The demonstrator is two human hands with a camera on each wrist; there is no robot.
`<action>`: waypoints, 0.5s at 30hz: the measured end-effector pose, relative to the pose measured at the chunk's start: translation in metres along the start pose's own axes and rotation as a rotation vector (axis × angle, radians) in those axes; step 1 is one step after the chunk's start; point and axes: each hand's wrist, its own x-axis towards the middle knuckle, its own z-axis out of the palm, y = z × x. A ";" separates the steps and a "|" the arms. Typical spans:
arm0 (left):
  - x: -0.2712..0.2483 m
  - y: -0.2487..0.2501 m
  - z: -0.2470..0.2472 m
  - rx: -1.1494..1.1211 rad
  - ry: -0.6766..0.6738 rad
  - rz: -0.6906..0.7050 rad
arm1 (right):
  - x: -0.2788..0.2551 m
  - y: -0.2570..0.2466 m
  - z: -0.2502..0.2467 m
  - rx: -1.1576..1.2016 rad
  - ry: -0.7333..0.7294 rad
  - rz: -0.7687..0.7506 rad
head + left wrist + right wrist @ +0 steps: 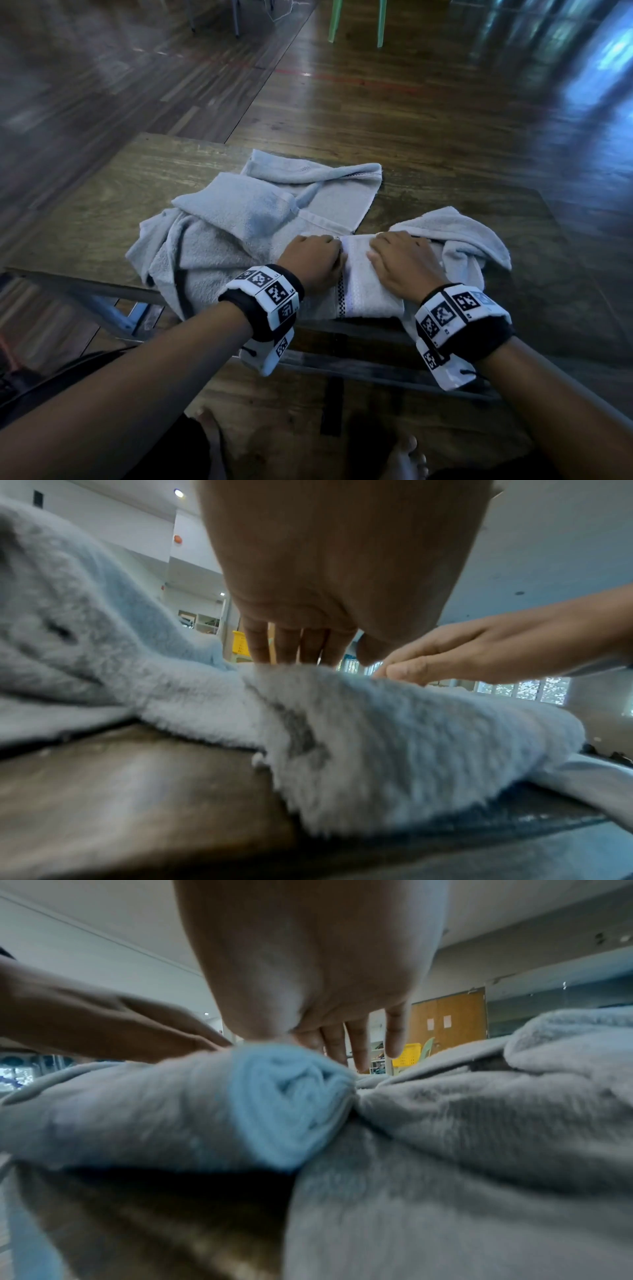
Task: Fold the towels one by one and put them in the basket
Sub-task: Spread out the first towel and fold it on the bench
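No readable writing is showing anywhere; the wristbands (270, 301) are carrying only black-and-white square code patterns, with a few tiny marks too small to read.

A folded towel (363, 287) is lying at the near edge of the counter (113, 192), a wood-grain top on a metal frame. The towel is pale grey terry, soft and looped, folded into a narrow band with a checkered black-and-white stripe and a pale woven border running along it. The left hand (313, 262) is resting on its left side, fingers fairly straight and pointing down onto the cloth in the left wrist view. The right hand (399, 265) is lying flat on its right side, fingers stretched out and pressing; neither hand is curling round the fabric.

More grey towels (239, 219) are lying crumpled in a heap behind and to both sides, touching the folded one. In the right wrist view the end of the fold is showing as a rounded, layered roll (291, 1112).
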 end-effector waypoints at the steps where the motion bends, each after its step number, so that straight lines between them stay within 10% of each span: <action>1: -0.002 0.000 0.005 -0.025 -0.017 -0.013 | -0.002 -0.002 0.005 0.042 -0.038 0.029; 15: -0.007 -0.016 0.042 -0.206 -0.069 -0.199 | -0.008 -0.007 0.037 0.152 -0.153 0.163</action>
